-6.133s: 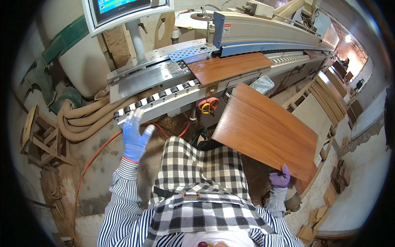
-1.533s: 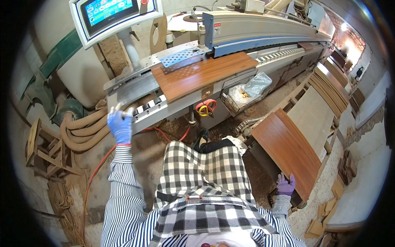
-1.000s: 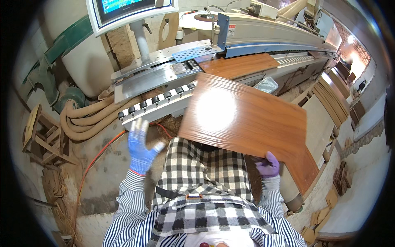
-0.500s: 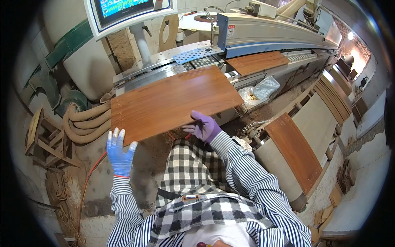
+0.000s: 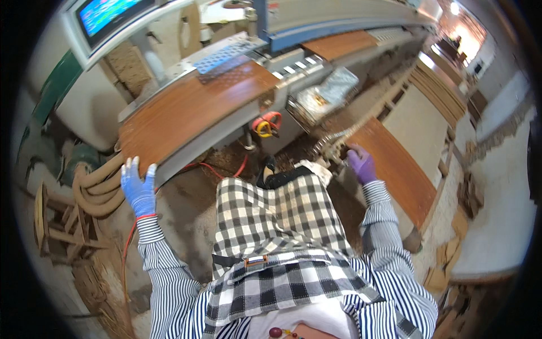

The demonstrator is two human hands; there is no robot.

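Observation:
My left hand (image 5: 137, 186), in a blue glove with white fingertips, is open against the near left end of a wood-grain board (image 5: 186, 113) lying on the machine's infeed under a blue perforated plate (image 5: 217, 56). My right hand (image 5: 362, 166), in a purple glove, is open with loosely bent fingers at the left edge of another wood-grain board (image 5: 398, 178) on a side conveyor (image 5: 412, 121); the blur hides whether it touches it. A third board (image 5: 339, 44) sits farther along the machine, beside the long beam (image 5: 339, 20).
A screen (image 5: 113, 20) hangs upper left. A basket with plastic bags (image 5: 322, 96) and red and yellow tools (image 5: 265, 124) hang below the machine. Brown hoses (image 5: 99, 189), a wooden stool (image 5: 62, 226) and a red cable are at left. Panel stacks (image 5: 435, 90) stand at right.
The carried board has moved left and down onto the infeed. My right hand has let it go and moved right to the conveyor board. My left hand stays at its end. The view has shifted.

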